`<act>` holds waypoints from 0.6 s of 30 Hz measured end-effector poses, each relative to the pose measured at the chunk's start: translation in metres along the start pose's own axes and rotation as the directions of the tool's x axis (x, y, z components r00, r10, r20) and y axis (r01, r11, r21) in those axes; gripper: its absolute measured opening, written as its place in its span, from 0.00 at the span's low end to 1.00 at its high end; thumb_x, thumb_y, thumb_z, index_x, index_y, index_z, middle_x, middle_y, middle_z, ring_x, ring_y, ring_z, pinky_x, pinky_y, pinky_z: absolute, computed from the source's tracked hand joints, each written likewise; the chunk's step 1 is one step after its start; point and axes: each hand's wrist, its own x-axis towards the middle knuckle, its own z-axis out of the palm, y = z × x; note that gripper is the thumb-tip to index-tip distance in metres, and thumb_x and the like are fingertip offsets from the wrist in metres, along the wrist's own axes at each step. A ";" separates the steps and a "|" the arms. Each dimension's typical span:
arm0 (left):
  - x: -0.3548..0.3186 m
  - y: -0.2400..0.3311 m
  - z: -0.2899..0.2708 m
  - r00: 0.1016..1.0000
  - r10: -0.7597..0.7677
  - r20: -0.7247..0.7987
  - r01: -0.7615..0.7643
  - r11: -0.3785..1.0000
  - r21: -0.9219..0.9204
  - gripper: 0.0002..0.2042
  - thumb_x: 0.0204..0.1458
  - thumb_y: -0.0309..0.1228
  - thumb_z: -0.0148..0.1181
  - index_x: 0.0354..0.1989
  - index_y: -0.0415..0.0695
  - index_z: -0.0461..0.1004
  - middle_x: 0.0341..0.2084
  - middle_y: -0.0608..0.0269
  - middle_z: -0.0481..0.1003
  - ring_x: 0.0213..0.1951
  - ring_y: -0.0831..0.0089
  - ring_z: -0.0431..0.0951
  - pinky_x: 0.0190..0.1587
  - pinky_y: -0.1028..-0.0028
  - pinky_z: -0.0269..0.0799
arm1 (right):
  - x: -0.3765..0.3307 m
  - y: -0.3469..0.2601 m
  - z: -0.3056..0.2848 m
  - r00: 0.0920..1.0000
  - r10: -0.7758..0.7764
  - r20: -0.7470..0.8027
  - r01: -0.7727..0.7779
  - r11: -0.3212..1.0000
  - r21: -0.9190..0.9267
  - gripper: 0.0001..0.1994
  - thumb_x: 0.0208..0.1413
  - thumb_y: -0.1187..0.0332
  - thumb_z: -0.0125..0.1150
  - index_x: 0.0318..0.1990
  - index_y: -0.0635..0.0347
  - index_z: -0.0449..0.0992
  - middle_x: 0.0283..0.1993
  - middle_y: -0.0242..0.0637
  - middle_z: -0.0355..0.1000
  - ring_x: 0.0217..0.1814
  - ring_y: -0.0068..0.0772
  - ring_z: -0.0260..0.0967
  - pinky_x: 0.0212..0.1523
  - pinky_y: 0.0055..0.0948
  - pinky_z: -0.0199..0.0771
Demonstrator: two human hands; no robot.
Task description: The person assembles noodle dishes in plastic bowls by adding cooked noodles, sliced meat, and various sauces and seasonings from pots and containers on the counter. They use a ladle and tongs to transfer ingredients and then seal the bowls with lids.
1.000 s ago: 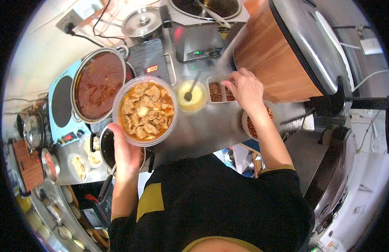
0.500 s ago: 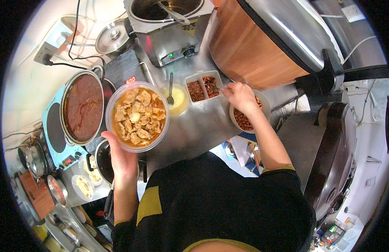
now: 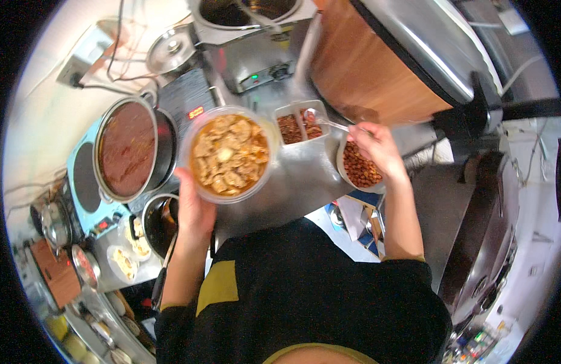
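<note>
My left hand (image 3: 195,206) grips a clear round plastic bowl (image 3: 188,151) from below and its side. Chunks of cooked meat (image 3: 229,158) in orange broth fill it, with a pale piece on top. The fingers of my right hand (image 3: 377,148) are closed on the handle of a metal spoon (image 3: 334,124). The spoon's head is over the right compartment of a white divided box (image 3: 323,104), which holds dark red dried chili; dark reddish flakes are in the left one. Below my right hand stands a white bowl (image 3: 341,162) of reddish-brown peanuts (image 3: 362,170).
At left, a pot of dark red sauce (image 3: 127,145) stands by a light-blue cooktop (image 3: 86,173). A black pan (image 3: 159,224) sits nearer me. Behind are a steel heated well (image 3: 256,60) and a large copper-coloured vessel (image 3: 371,67).
My right hand has moved right and lifted, and more of the spoon now shows. The bowl of meat has shifted right in view, along with the scene's slight tilt.
</note>
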 end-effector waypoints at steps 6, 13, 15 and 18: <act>0.005 -0.009 0.015 0.995 -0.068 0.074 0.067 0.998 0.012 0.37 0.56 0.60 0.30 0.64 0.41 0.51 0.61 0.56 0.59 0.62 0.64 0.59 0.63 0.63 0.53 | -0.042 -0.052 0.049 0.906 -0.423 0.032 0.421 0.886 -0.193 0.07 0.54 0.67 0.60 0.31 0.62 0.76 0.18 0.23 0.66 0.20 0.14 0.59 0.20 0.19 0.58; 0.008 -0.011 0.018 0.997 -0.036 0.073 0.044 0.993 -0.106 0.32 0.59 0.54 0.38 0.62 0.40 0.54 0.58 0.57 0.62 0.59 0.67 0.63 0.61 0.66 0.58 | -0.055 -0.079 0.084 0.548 -0.800 0.244 0.718 0.301 -0.627 0.06 0.45 0.73 0.64 0.32 0.59 0.76 0.23 0.36 0.69 0.21 0.37 0.68 0.22 0.30 0.68; 0.006 -0.011 0.013 0.999 -0.010 0.032 0.013 0.994 -0.109 0.32 0.58 0.54 0.38 0.62 0.39 0.54 0.58 0.57 0.62 0.59 0.67 0.63 0.61 0.66 0.57 | -0.053 -0.081 0.081 0.548 -0.826 0.128 0.684 0.355 -0.637 0.05 0.45 0.72 0.64 0.31 0.60 0.76 0.23 0.37 0.69 0.21 0.37 0.68 0.23 0.30 0.69; 0.000 -0.005 0.005 1.000 0.027 -0.003 -0.027 0.996 -0.083 0.34 0.58 0.55 0.37 0.62 0.38 0.54 0.58 0.56 0.62 0.59 0.66 0.62 0.62 0.65 0.55 | -0.034 -0.077 0.064 0.668 -0.744 -0.022 0.532 0.498 -0.685 0.04 0.48 0.70 0.62 0.29 0.60 0.76 0.26 0.41 0.72 0.27 0.42 0.72 0.27 0.33 0.71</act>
